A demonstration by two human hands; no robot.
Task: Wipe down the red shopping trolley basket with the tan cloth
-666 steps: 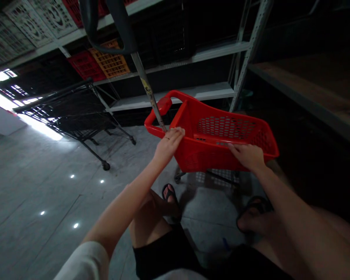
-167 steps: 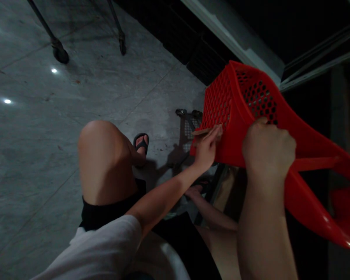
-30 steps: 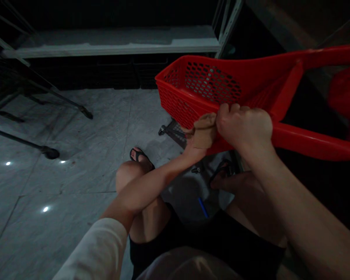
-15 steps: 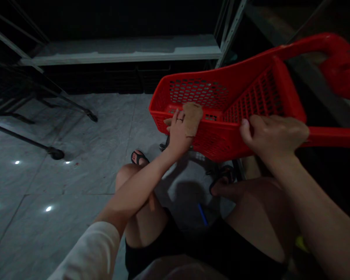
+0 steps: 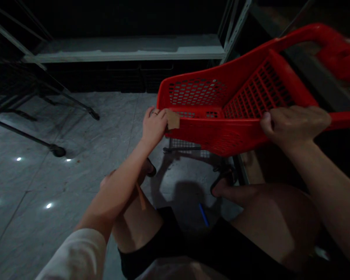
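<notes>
A red plastic shopping cart with perforated walls stands in front of me, its basket showing nothing inside. My left hand is at the left end of the near rim, fingers bent over the edge and closed on a tan cloth pressed against the rim. My right hand grips the same rim farther right, close to the handle end, with its thumb along the edge. Part of the cart's underside is hidden by its near wall.
A metal shelf runs along the back, with dark crates beneath it. Black wheeled legs of a rack stand at left. A blue stick-like object lies on the tiled floor between my legs.
My left hand has slid leftward along the rim with the cloth, to the cart's end. My right hand and the rim under it appear shifted right, and the cart is turned slightly.
</notes>
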